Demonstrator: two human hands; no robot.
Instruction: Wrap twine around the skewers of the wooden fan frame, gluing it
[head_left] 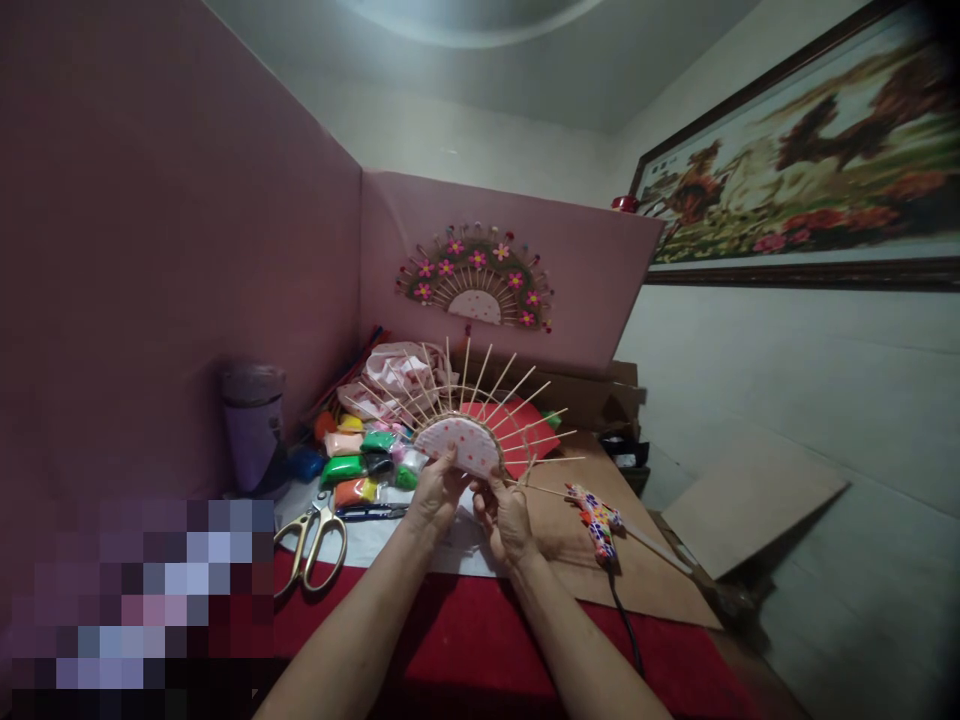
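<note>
My two hands hold a half-round fan frame (pixel 459 447) upright above the table. Its base is covered in white cloth with pink dots, and thin wooden sticks (pixel 517 373) spread out from it. My left hand (pixel 441 492) grips the lower edge of the base, thumb on its front. At the base's lower right corner my right hand (pixel 506 510) has its fingers closed near a twisted cord (pixel 530 455), which hangs among the sticks. A colourfully patterned glue gun (pixel 598 520) with a black lead lies to the right. Behind the frame is a red fan-shaped sheet (pixel 517 430).
Gold-handled scissors (pixel 319 545) and several bags of coloured clay (pixel 345 467) lie left. Crumpled dotted cloth (pixel 401 375) sits behind them. A cardboard sheet (pixel 637 575) covers the right side. A finished flowered fan (pixel 476 275) hangs on the pink panel (pixel 592 270). A purple container (pixel 253 430) stands far left.
</note>
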